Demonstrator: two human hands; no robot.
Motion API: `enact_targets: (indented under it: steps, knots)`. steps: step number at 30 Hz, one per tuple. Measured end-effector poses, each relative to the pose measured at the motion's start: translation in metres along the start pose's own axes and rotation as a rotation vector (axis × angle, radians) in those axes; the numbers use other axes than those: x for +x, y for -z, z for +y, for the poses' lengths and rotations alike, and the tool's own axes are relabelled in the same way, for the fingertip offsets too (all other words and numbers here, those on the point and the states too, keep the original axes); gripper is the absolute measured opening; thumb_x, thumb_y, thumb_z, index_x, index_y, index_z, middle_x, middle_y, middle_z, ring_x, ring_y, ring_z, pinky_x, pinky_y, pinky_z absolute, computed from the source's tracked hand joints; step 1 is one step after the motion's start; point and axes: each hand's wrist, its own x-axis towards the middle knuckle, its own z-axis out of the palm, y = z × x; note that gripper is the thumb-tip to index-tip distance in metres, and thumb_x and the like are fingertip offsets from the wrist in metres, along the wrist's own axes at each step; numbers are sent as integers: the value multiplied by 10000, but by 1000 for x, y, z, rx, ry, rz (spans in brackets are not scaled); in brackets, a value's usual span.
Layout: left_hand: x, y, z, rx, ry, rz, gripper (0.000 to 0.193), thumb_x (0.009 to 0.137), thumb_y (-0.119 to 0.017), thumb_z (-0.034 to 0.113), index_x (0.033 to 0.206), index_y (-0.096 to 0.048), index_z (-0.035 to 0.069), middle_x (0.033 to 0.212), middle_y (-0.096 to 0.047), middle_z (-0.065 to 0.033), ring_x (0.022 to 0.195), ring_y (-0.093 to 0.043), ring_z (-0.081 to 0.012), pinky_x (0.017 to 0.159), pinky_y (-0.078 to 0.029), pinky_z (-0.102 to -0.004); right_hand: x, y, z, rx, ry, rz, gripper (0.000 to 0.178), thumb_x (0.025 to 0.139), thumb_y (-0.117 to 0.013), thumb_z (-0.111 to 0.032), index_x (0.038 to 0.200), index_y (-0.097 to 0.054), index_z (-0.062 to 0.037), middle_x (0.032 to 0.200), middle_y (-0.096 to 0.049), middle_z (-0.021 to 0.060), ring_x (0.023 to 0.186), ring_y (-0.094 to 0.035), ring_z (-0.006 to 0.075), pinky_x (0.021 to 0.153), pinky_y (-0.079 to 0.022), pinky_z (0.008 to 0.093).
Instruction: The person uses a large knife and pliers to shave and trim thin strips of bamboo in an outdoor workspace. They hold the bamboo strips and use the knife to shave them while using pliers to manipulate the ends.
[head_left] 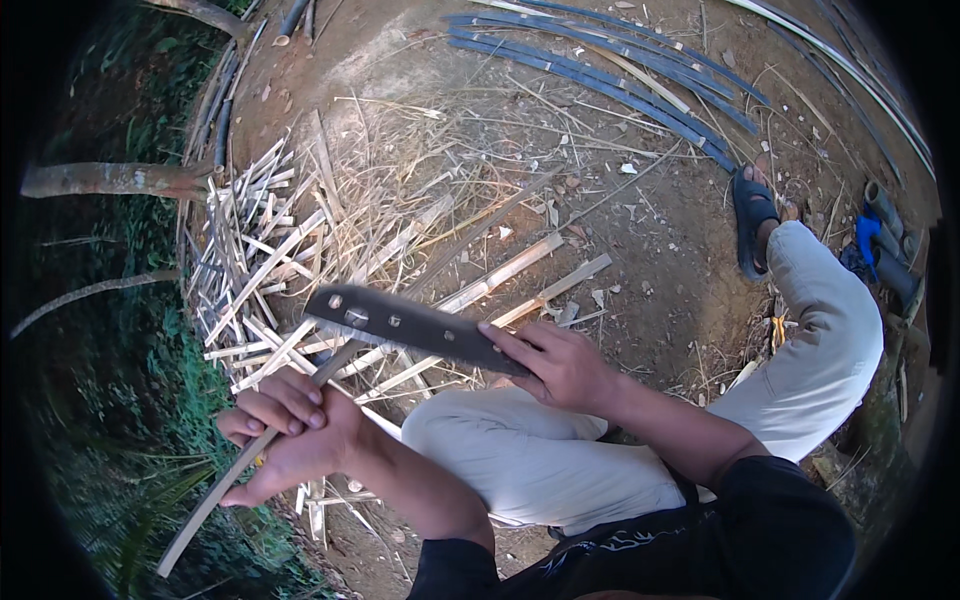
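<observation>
My left hand [315,435] is closed around a thin bamboo strip [215,492], which slants from the lower left up toward the middle. In my right hand [560,368] is the grip end of a machete [425,325], a broad dark blade with several holes along it. The blade points left and lies across the strip just beyond my left fingers, hiding part of it. Whether blade and strip touch, I cannot tell. My right index finger stretches along the blade's back, and the handle is hidden in the hand.
Cut bamboo pieces [265,240] and shavings [420,150] litter the ground ahead. Long dark strips [610,85] lie farther off. My bent legs [560,470] are below the blade; a sandalled foot [755,220] is at right. Plants [130,400] and a trunk [120,180] border the left.
</observation>
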Motion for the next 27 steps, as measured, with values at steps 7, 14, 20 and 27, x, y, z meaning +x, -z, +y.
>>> enact_targets:
  steps: [7,14,20,27]
  knots:
    - [-2,-1,-8,-55,52,-41,831,749,-316,968,639,-320,145,473,-291,-4,397,-330,-110,394,-212,-240,3,5,92,46,-530,15,597,878,-644,-89,1452,-517,-189,812,-664,151,648,-657,302,614,-523,409]
    - [-8,-4,-4,-57,19,-84,834,757,-215,970,624,-303,151,472,-294,2,376,-313,-115,370,-211,-237,18,9,49,-94,-216,-142,641,830,-664,-52,1439,-533,-201,799,-655,167,669,-661,333,626,-524,431]
    - [-1,2,-14,56,-40,49,764,843,-288,892,639,-313,155,454,-317,7,345,-317,-96,325,-243,-220,-8,-8,182,-143,-820,-77,600,867,-631,-114,1443,-510,-232,779,-687,203,686,-677,382,664,-551,494]
    - [-6,-4,-7,91,-33,152,773,809,-361,906,651,-315,151,461,-287,11,364,-297,-96,367,-216,-222,9,-7,145,-83,-216,-25,610,847,-650,-96,1431,-538,-232,770,-683,194,677,-691,343,644,-559,426]
